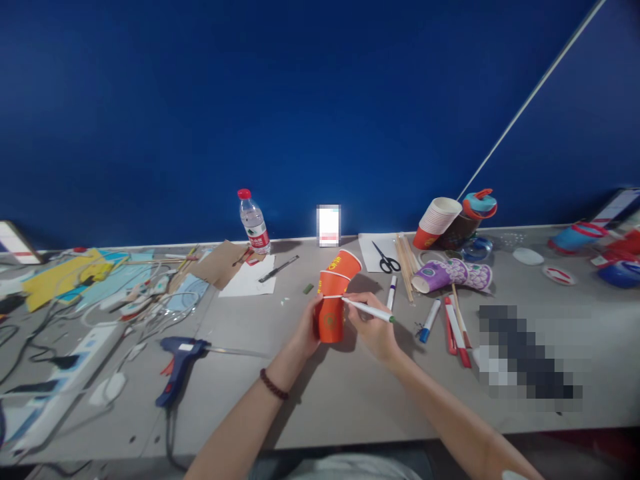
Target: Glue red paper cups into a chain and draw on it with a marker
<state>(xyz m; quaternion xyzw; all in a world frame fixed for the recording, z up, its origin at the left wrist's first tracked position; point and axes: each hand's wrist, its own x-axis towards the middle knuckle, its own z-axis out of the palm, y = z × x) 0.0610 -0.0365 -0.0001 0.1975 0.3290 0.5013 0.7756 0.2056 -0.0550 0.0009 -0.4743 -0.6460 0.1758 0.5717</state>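
Note:
My left hand (pixel 306 327) is wrapped round the side of a bent stack of orange paper cups (pixel 331 320) with yellow print, held over the middle of the table. White rims show between the cups. In my right hand (pixel 373 327) is a white marker pen (pixel 369 309) with a green end pointing away from the cups. The pen's other end meets the cups near a white rim; whether the tip touches, I cannot tell. A purple-striped marker (pixel 391 292) lies just beyond my right hand.
At left are a blue glue gun (pixel 183 367), a power strip (pixel 70 380) and tangled cables. Behind stand a water bottle (pixel 254 223) and a lit, blurred screen (pixel 329 225). At right lie scissors (pixel 386 259), wooden sticks (pixel 406 267), purple cups (pixel 453 273), markers (pixel 457 333) and stacked cups (pixel 437 220).

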